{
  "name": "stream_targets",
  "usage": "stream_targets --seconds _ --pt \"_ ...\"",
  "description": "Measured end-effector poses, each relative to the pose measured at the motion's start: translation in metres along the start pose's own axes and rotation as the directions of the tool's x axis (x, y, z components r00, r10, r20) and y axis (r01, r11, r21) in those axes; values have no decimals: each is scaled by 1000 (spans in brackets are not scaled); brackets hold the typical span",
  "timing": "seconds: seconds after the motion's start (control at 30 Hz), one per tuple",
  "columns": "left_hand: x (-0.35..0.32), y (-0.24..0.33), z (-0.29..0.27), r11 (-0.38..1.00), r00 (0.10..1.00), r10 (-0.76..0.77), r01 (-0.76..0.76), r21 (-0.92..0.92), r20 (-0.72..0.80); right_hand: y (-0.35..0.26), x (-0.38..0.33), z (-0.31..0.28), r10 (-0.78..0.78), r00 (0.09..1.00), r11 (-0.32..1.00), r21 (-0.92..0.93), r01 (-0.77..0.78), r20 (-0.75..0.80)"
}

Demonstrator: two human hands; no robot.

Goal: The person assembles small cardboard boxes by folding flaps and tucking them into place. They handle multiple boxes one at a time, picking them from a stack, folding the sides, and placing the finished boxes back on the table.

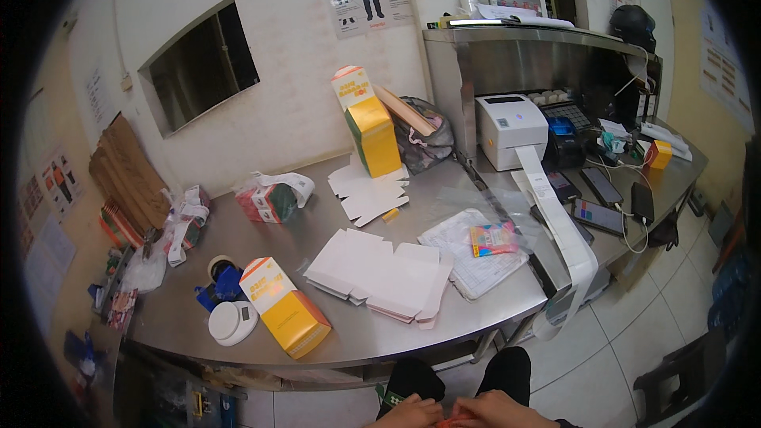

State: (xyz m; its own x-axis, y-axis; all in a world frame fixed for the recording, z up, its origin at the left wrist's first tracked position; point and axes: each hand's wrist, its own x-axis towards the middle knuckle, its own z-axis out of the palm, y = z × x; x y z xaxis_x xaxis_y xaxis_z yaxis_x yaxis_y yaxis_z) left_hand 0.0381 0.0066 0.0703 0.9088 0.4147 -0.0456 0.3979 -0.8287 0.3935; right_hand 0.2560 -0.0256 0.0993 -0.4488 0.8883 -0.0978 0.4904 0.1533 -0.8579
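Note:
My left hand (pixel 415 411) and my right hand (pixel 498 410) are close together at the lower edge, over my lap and short of the table's front edge. Both have their fingers curled inward. A reddish-orange bit (pixel 449 423) shows between the fingertips, too cut off by the frame to name. Beside my left hand, against the dark trouser leg, is a dark green piece with pale marks (pixel 391 398). Nearest on the steel table (pixel 277 353) lie a yellow-and-white carton (pixel 295 319), tilted on its side, and a stack of flat white cardboard blanks (pixel 388 273).
A white scale (pixel 232 322) and blue tape dispenser (pixel 225 284) sit left. Another yellow carton (pixel 374 136) stands behind, near wrapped bundles (pixel 277 200). A colourful packet (pixel 493 239) lies on papers. At right, a label printer (pixel 511 128) trails a paper strip (pixel 567 242) past phones (pixel 598 216).

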Motion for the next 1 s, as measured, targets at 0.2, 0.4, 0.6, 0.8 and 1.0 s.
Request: stream_targets --seconds 0.2,0.4,0.6,0.8,1.0 --pt "-2 14 7 993 967 -110 99 60 229 17 2 4 -216 940 959 -123 255 264" --pt "-4 10 -12 958 845 -206 277 -73 494 3 1 10 -232 972 973 27 231 27" --pt "3 9 -3 954 856 -200 281 -105 476 -14 -2 -3 -115 985 983 -130 132 129" --pt "15 9 23 933 913 -234 308 -187 333 18 18 -2 -132 910 983 -67 172 393" --pt "7 3 39 809 771 -524 319 -494 -361 52 17 6 -56 962 992 122 24 267"
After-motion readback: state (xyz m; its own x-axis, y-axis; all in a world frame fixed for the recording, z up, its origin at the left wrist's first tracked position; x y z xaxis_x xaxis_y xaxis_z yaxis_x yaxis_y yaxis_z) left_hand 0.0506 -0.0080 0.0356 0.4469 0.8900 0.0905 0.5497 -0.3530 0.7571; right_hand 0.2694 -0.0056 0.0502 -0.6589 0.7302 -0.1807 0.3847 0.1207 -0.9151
